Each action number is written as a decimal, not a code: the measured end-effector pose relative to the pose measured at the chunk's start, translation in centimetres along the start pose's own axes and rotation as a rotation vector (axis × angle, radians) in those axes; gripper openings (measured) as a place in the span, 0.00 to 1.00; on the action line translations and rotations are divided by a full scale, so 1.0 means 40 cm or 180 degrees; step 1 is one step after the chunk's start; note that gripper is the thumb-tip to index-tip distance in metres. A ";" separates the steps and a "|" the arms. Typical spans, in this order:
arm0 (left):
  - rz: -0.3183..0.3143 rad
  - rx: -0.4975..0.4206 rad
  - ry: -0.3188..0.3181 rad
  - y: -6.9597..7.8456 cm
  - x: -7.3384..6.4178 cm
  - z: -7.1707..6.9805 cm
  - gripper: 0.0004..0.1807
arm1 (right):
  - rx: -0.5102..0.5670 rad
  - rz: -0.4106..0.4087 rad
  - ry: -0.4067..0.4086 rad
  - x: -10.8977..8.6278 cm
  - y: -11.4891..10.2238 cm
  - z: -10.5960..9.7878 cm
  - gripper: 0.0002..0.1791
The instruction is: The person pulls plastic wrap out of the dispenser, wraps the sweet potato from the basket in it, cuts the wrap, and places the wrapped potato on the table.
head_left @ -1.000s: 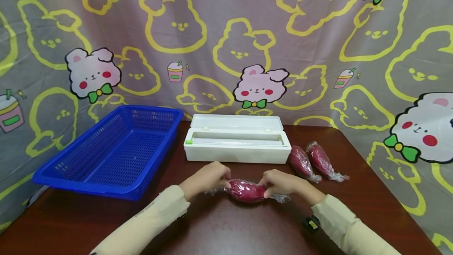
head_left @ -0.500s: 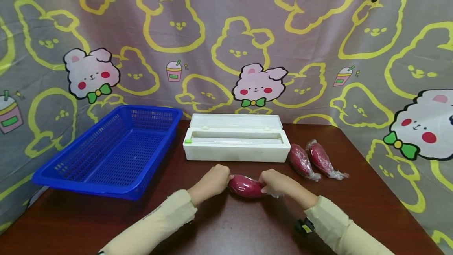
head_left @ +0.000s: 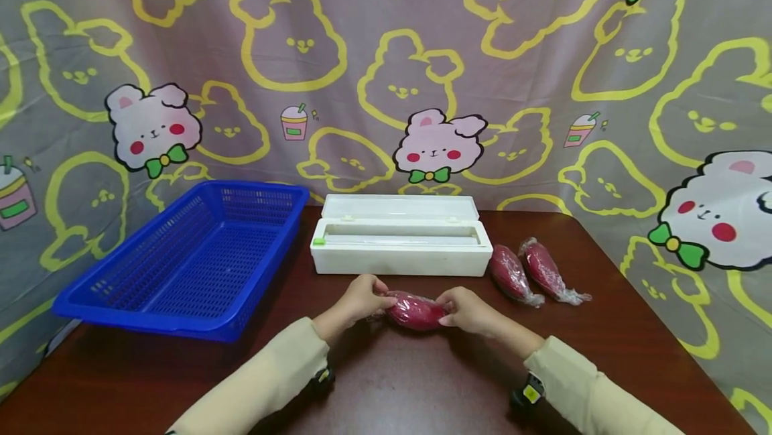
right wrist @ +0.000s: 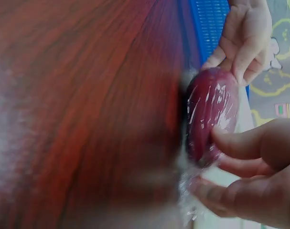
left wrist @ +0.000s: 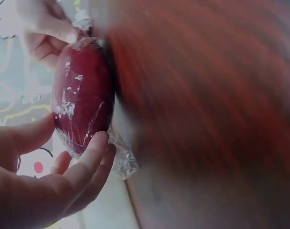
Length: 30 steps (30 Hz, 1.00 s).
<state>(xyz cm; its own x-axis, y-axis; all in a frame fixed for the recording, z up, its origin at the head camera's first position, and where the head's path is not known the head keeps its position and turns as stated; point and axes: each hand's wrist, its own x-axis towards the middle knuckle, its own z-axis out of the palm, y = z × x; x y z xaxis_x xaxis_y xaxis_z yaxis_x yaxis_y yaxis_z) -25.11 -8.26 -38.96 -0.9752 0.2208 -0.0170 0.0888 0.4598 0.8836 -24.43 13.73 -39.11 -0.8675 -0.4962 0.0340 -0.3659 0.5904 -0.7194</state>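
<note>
A dark red, smooth, oval item in cling film (head_left: 416, 312) lies crosswise at the front of the table, held between both hands. At its left end, the thumb and fingers of my left hand (head_left: 360, 297) pinch it. My right hand (head_left: 467, 311) grips the right end, thumb on the near side. In the left wrist view a loose tail of film (left wrist: 125, 162) pokes out below the left fingertips. Crumpled film (right wrist: 187, 200) also hangs by the fingers in the right wrist view. From the head view, the right film end is hidden behind the hand.
Behind the hands stands a white cling film box (head_left: 401, 261) with its lid up and a roll inside. Two more film-wrapped red items (head_left: 509, 273) lie to its right. A blue plastic basket (head_left: 232, 328) takes up the left side of the brown table (head_left: 416, 395).
The left hand has turned from a knuckles-up grip to a pinch with thumb and fingers visible. The wrapped item has shifted slightly away from me, and its right film tail has gone behind the right hand.
</note>
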 end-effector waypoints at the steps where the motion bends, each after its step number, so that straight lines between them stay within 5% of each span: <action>1: -0.0134 -0.0209 -0.0037 0.001 0.000 -0.001 0.15 | 0.0204 0.0026 -0.0017 0.000 0.006 0.001 0.12; 7: -0.0406 -0.0990 -0.0364 -0.025 0.009 -0.010 0.25 | 0.0954 0.0035 -0.0078 0.000 0.043 -0.011 0.12; 12: -0.0417 -0.1422 -0.0652 -0.044 0.017 -0.024 0.25 | 0.1450 -0.0020 -0.0309 -0.003 0.052 -0.021 0.13; 21: -0.0311 -0.1539 -0.1073 -0.032 0.010 -0.047 0.19 | 0.1953 -0.0166 -0.0634 -0.010 0.050 -0.028 0.22; 30: -0.0387 -0.1714 -0.1263 -0.030 0.010 -0.040 0.19 | 0.1782 -0.0462 -0.0774 -0.023 0.057 -0.041 0.22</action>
<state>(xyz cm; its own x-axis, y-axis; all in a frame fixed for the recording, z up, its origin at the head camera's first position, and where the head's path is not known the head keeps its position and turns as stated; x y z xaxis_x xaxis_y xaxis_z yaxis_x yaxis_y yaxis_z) -25.93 -10.11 -39.28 -0.8144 0.5407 -0.2105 -0.2304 0.0316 0.9726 -25.03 16.56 -39.64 -0.6967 -0.7158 0.0473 -0.1851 0.1157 -0.9759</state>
